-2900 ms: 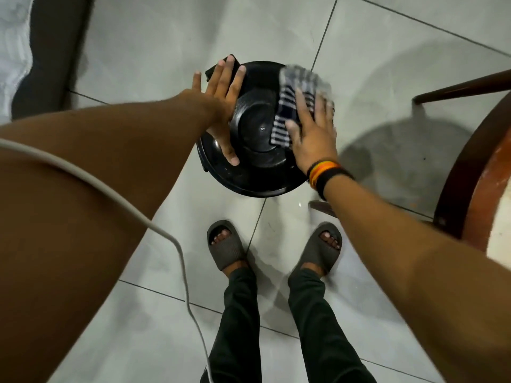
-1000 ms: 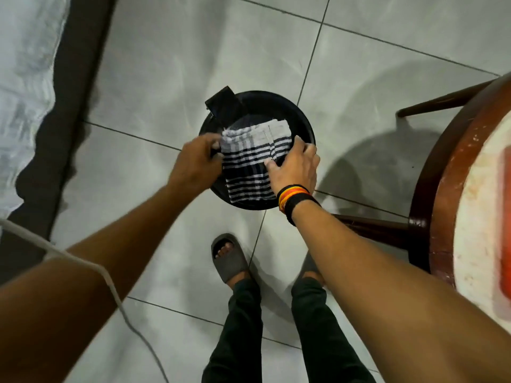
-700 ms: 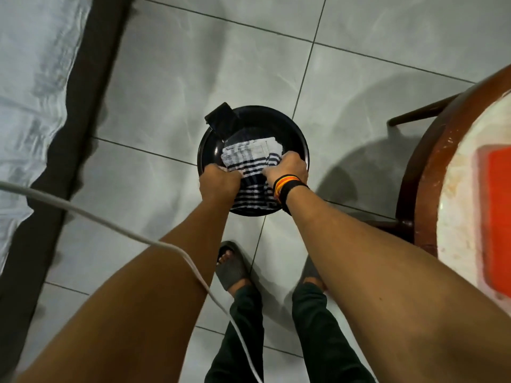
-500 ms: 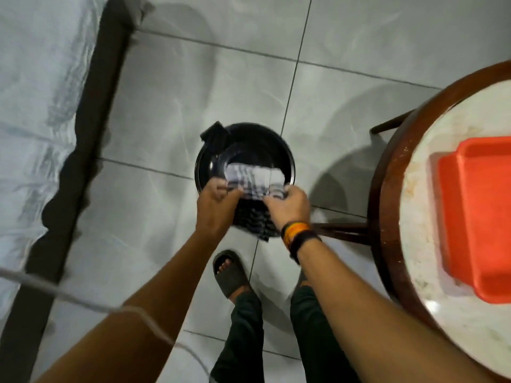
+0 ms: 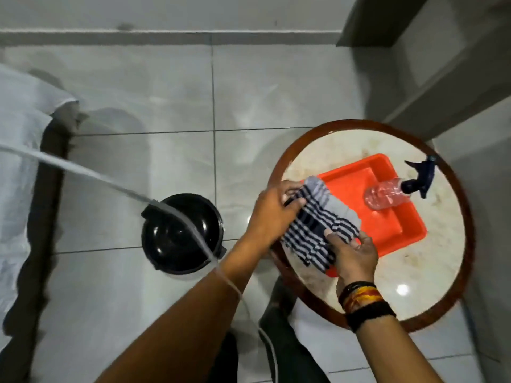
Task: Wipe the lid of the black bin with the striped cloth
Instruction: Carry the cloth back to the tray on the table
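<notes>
We're standing at the round table (image 5: 431, 275), black bin (image 5: 179, 233) sitting on the floor beside it, lid shut. Both our left hand (image 5: 272, 214) and right hand (image 5: 352, 252) are pinching the striped cloth (image 5: 318, 228) over the orange tray (image 5: 387, 222).

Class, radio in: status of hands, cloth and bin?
Left hand and right hand both grip striped cloth over orange tray. Black bin lid uncovered. Nothing obstructing.
</notes>
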